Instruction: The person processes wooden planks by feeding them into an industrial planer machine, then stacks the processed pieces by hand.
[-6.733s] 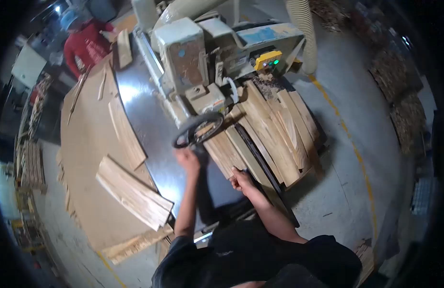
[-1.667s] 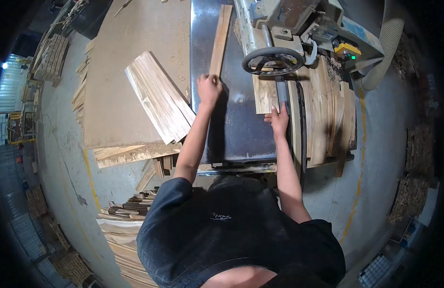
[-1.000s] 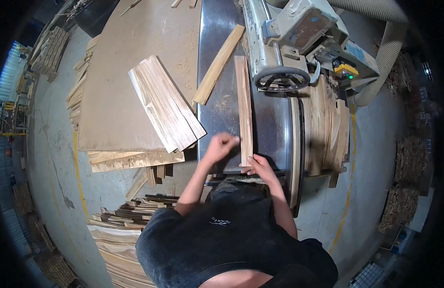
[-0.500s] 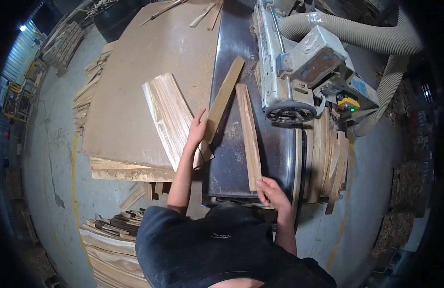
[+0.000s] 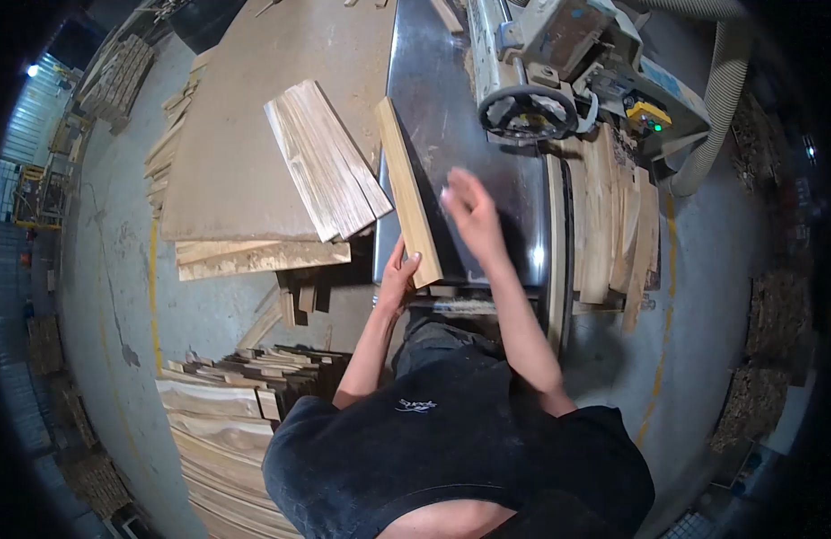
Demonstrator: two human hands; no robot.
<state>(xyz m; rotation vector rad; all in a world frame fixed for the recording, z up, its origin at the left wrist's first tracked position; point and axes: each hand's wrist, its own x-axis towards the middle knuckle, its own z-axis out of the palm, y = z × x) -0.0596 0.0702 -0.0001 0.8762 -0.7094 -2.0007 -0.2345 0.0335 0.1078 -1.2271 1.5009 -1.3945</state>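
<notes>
A long, narrow wooden strip (image 5: 403,184) lies slanted along the left side of the dark metal machine table (image 5: 514,238). My left hand (image 5: 399,277) is closed around its near end, thumb on top. To the right of the strip, my right hand (image 5: 472,214) is raised over the metal surface with fingers apart and holds nothing; its fingertips are a little blurred. Left of the strip, wide pale boards (image 5: 321,162) lie side by side on the brown sheet-topped stack. Another wooden strip (image 5: 447,15) shows at the far end of the metal table, partly cut off by the view's top edge.
A machine with a black handwheel (image 5: 528,115) stands at the right of the metal table, with a ribbed hose (image 5: 716,117) beyond. Upright boards (image 5: 613,216) lean along the right side. Stacked planks (image 5: 222,422) sit on the floor at lower left.
My right hand has let go of its strip and moved up. A strip now lies farther along the metal table. My left hand has come nearer and grips the other strip's near end.
</notes>
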